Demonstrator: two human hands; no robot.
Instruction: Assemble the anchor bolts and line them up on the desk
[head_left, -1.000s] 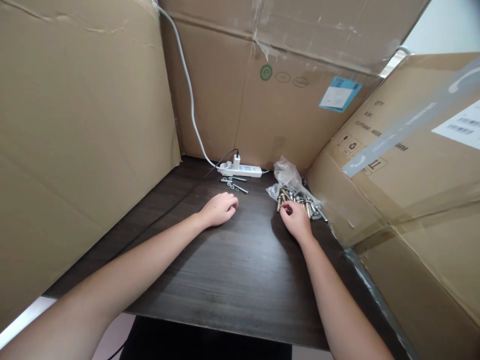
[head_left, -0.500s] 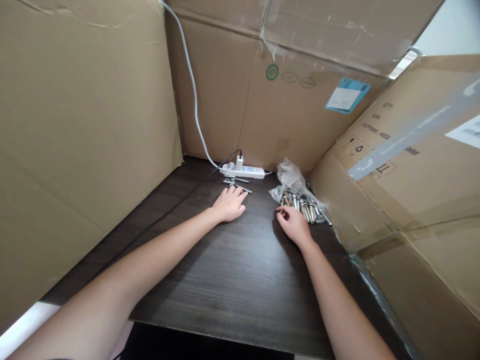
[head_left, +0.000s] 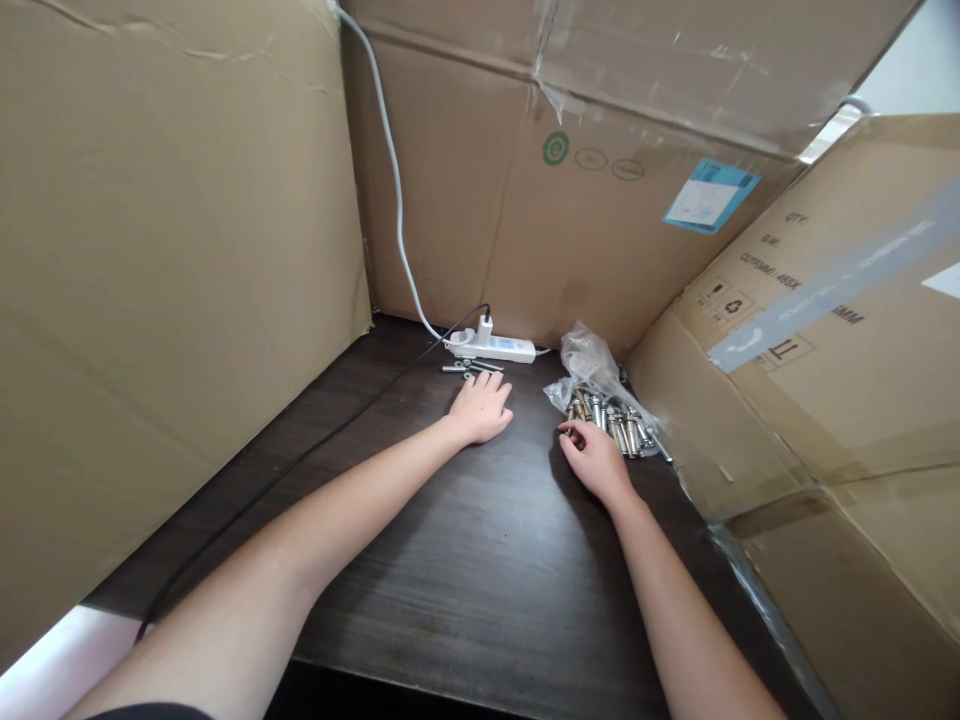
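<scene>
Over the last second your left hand (head_left: 481, 410) has reached forward and its fingers have spread, palm down, at the loose bolts (head_left: 452, 369) before the power strip (head_left: 511, 350). The nearest bolt is now out of sight (probably under those fingers); no grip shows. Your right hand (head_left: 598, 462) has drawn back to the near edge of the bolt pile (head_left: 619, 428), half curled; cannot tell whether it holds anything. Judged: handling has shifted towards the loose bolts.
</scene>
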